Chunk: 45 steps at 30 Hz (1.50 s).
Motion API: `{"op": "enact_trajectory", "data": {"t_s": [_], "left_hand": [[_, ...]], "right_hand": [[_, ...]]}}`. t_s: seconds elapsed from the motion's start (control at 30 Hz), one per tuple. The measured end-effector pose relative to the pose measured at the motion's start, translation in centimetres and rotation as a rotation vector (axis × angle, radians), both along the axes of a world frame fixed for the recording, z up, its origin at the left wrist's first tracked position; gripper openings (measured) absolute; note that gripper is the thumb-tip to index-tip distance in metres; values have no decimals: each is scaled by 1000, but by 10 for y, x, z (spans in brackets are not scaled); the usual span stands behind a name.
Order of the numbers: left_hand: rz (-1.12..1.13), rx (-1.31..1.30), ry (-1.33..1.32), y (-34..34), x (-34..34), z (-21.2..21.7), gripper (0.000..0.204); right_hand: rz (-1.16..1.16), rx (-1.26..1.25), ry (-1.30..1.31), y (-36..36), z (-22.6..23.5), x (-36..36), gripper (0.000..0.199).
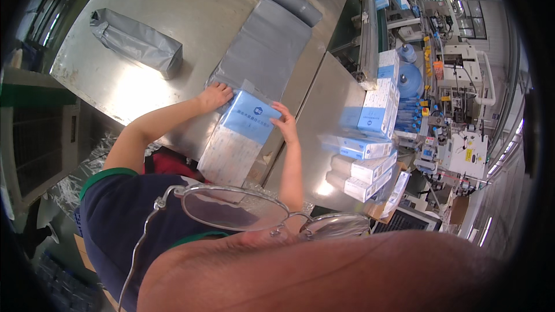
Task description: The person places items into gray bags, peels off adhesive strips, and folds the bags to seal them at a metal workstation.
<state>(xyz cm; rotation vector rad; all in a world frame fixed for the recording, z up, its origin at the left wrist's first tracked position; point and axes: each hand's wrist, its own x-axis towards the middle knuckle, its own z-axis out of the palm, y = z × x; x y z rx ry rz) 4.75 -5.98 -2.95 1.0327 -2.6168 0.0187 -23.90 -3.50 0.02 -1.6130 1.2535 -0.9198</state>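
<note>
A: Both hands are at the blue-and-white box [238, 138], which lies on the steel table [191, 0] with its blue end against the grey film [260, 46]!

B: And the fingers?

A: The left hand [215, 97] has its fingers bent over the film by the box's far-left corner; whether they pinch it, nobody can tell from here. The right hand [285, 122] sits at the right edge, thumb and fingers parted.

B: So how far along is it?

A: Early on this one, by the look of it: most of the box lies bare. Whether its far end is inside the film is unclear.

B: Anything finished?

A: One grey parcel [139, 43] lies over to the left, seemingly done. Off to the right, stacked boxes [378, 110] stand unwrapped, so plenty remains!
</note>
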Motion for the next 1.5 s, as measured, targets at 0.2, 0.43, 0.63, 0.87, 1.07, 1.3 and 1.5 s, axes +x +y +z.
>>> {"op": "enact_trajectory", "data": {"t_s": [0.2,0.43,0.63,0.87,1.07,1.3,1.5], "left_hand": [[-22,-104,-49,-20,-12,-19,18],[122,408,181,-38,-37,38,12],[-25,8,158,-2,-35,36,10],[390,340,801,9,-18,15,10],[518,705,234,35,14,-21,12],[-91,764,-137,105,69,6,11],[401,934,479,88,49,-1,22]], "right_hand": [[-33,363,-113,9,26,34,40],[-170,74,830,-8,44,99,52],[-548,-211,825,-4,27,76,52],[-761,-34,585,22,-20,78,27],[-404,162,703,47,-22,69,21],[-13,337,624,171,-31,69,22],[380,247,1037,164,-30,45,26]]}}
